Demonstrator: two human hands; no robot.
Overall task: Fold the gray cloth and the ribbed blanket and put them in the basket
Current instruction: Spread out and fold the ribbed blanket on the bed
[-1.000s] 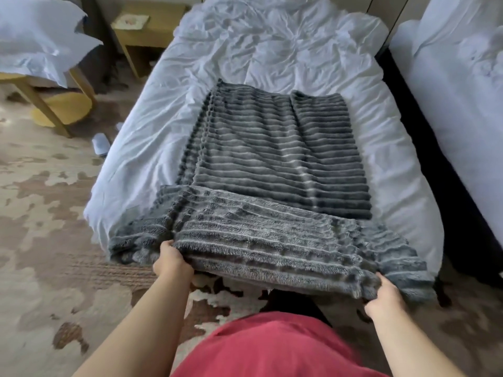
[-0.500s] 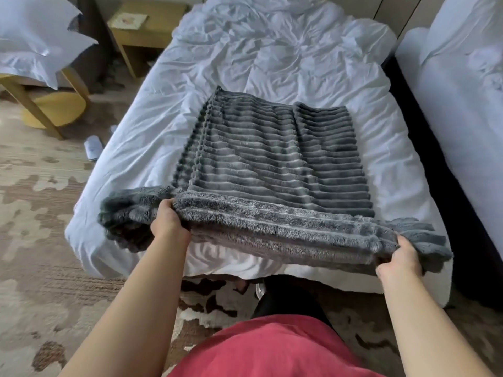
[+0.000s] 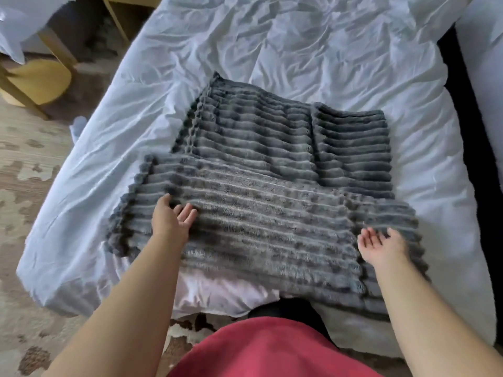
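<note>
A: Under both hands, spread over the white bed sheet (image 3: 313, 55), was the ribbed blanket (image 3: 272, 186). It was dark gray, and its near part was doubled over the far part. That top layer stuck out wider on both sides than the layer beyond the fingertips.

B: So were the hands actually gripping it?

A: Nope. The left hand (image 3: 172, 220) lay on the left part of the top layer, fingers loose and a bit spread. The right hand (image 3: 381, 247) was turned palm up with its fingers straight and fanned out, over the right part near the side edge. Neither was closed on anything. They were well apart, with most of the blanket's width between them. It's pretty blurry around the right hand, so I couldn't tell if it touched the fabric or hung just above it.

B: Anything else around?

A: Back toward the wrists, the blanket reached the bed's near end. Below the forearms was the person's red garment (image 3: 266, 349). Off to the left of the left hand was patterned carpet (image 3: 27, 172), and further out a yellow chair (image 3: 38, 80). Past the right hand, across a dark gap, was a second white bed (image 3: 484, 77).
</note>
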